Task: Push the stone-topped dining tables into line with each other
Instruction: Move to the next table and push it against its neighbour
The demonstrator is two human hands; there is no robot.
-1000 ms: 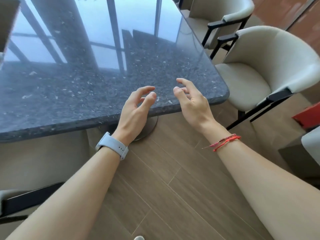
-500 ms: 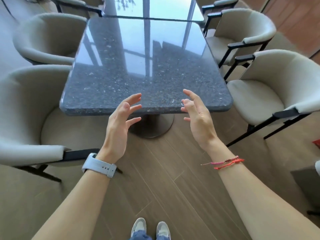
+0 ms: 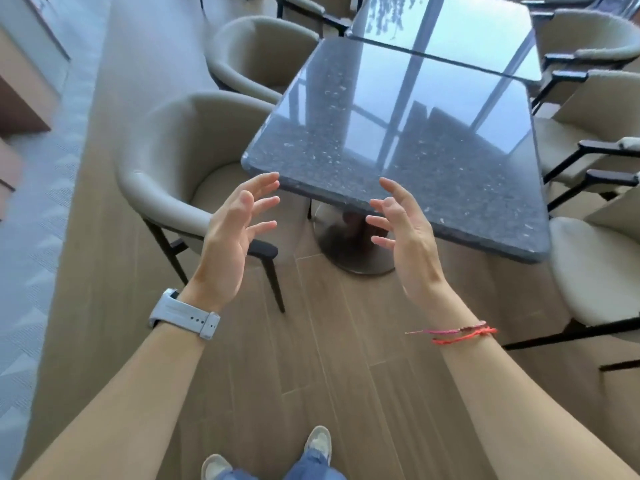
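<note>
Head view: left grip, right grip both spread wide, holding nothing, near front edge of near stone surface; far surface just behind.

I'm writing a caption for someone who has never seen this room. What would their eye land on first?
The glossy dark speckled table in the middle, its polished stone top full of reflections, with a second table right behind it. Next, the left hand and right hand, both open with spread fingers, raised before its near edge. Pale cushioned chairs line both sides.
</note>
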